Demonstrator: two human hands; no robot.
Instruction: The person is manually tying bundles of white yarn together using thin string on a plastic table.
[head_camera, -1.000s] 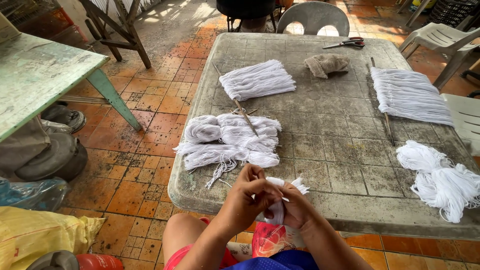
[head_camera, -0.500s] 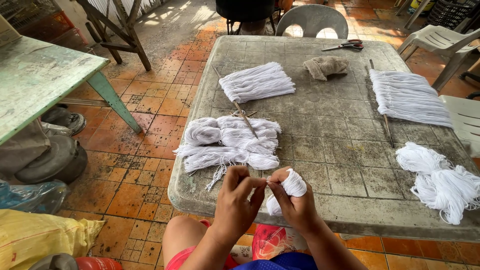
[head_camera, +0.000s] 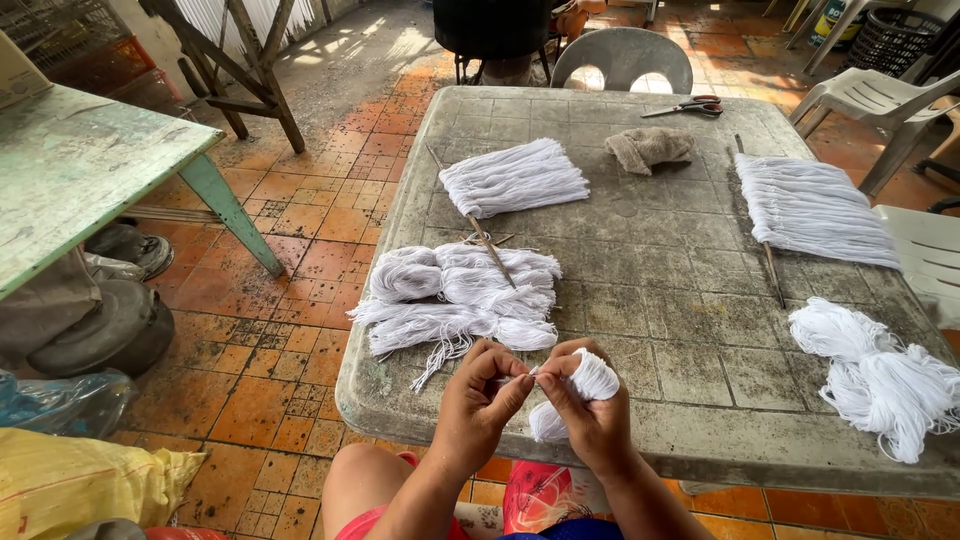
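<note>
White yarn is what I have in both hands, at the near edge of the table (head_camera: 640, 300). My left hand (head_camera: 478, 400) is pinched narrow on a thin strand, thumb against finger. My right hand (head_camera: 585, 405) is closed around a small skein (head_camera: 585, 385), which loops over my fingers and hangs down behind them.

Going by what lies around, I judge the work partly done. Just ahead of my left hand sits a pile (head_camera: 455, 295) of several wound skeins, with a thin stick (head_camera: 480, 235) lying across it. Farther ahead is 1 flat bundle (head_camera: 515, 178) of straight strands. Far ahead of my right hand lies a grey rag (head_camera: 650, 148), and beyond it scissors (head_camera: 690, 106). To the right, well apart from my hands, a wider sheet (head_camera: 812, 208) of strands hangs on a second stick, and nearer lies a loose heap (head_camera: 880, 375). Those look unfinished to me.

Nothing lies between my hands and the pile.
</note>
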